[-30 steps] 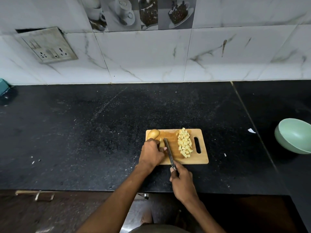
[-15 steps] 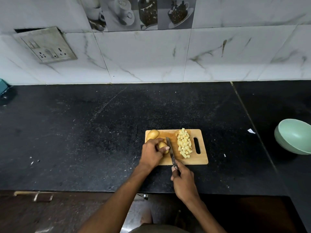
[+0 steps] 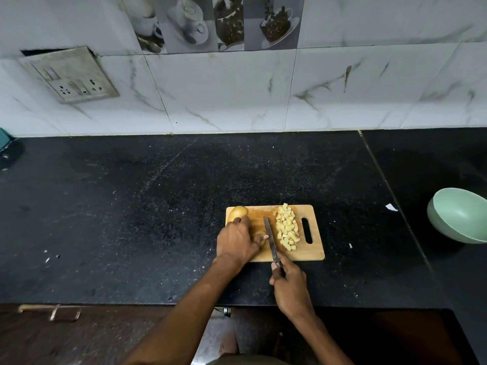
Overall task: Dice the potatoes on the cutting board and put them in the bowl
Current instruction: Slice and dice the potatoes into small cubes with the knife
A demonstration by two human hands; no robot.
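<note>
A wooden cutting board [image 3: 313, 255] lies on the black counter. A pile of several potato cubes [image 3: 286, 227] lies on its right half, next to the handle slot. A whole potato [image 3: 238, 213] sits at the board's far left corner. My left hand [image 3: 237, 242] grips a potato piece [image 3: 259, 237] near the board's front left. My right hand [image 3: 288, 285] holds a knife [image 3: 271, 238] by the handle; its blade lies just right of that piece. The pale green bowl [image 3: 458, 214] stands empty at the far right.
The black counter [image 3: 131, 219] runs left to a tiled wall with a socket plate [image 3: 71, 75]. A white scrap [image 3: 391, 207] lies between board and bowl. A drawer handle [image 3: 50, 310] shows below the counter's front edge.
My left hand has shifted its hold on the potato piece and the knife blade has moved a little to the right of it. The cube pile and bowl stay put.
</note>
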